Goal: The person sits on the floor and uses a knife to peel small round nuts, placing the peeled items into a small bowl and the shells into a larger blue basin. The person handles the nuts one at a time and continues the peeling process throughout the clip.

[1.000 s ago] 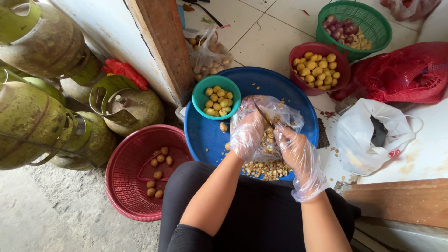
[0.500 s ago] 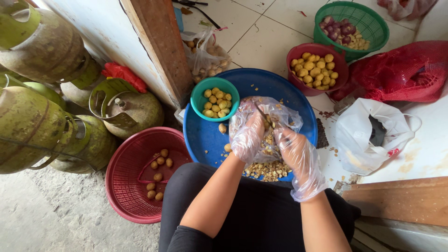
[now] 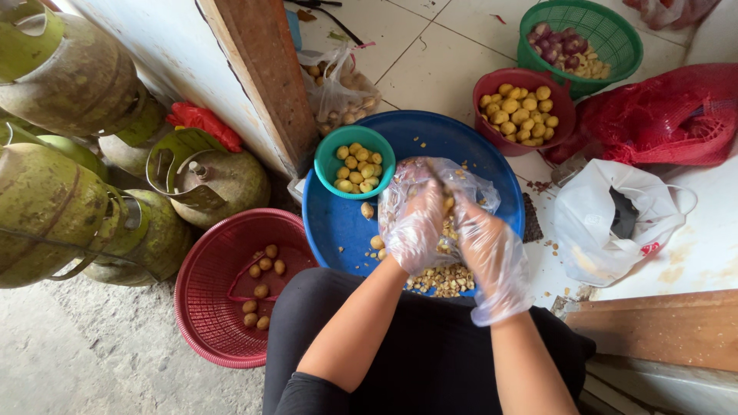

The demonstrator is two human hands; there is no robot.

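Floor: pale tiled floor (image 3: 453, 61) at top and right, bare concrete floor (image 3: 92, 361) at lower left, a wooden post (image 3: 261, 77) standing between them against a white wall. Person seated over a large blue basin (image 3: 338, 223), dark trousers at bottom of view. Both hands wear loose clear plastic gloves. Left hand (image 3: 419, 227) and right hand (image 3: 492, 250) are close together over the basin, fingers curled round small yellowish fruit; exact grip partly hidden by glove wrinkles, but both look closed on a piece, w/ a crumpled clear plastic bag (image 3: 469, 184) just behind them. Below the hands, inside the basin near its front rim, lies a heap of peelings and bits (image 3: 442, 278); a few loose fruits (image 3: 367, 210) sit on the basin bottom to the left. Teal bowl (image 3: 355, 163) of peeled yellow fruit rests in the basin at its upper left edge. Red mesh basket (image 3: 223, 292) on the concrete, left of the person's knee, holds approx. a dozen brownish fruits. Dark red bowl (image 3: 523, 104) of yellow fruit stands just beyond the basin, upper right; green basket (image 3: 580, 34) w/ purple and pale pieces behind it. Red net sack (image 3: 661, 115) and white plastic bag (image 3: 615, 223) to the right. Green gas cylinders (image 3: 61, 192) crowd the left side.
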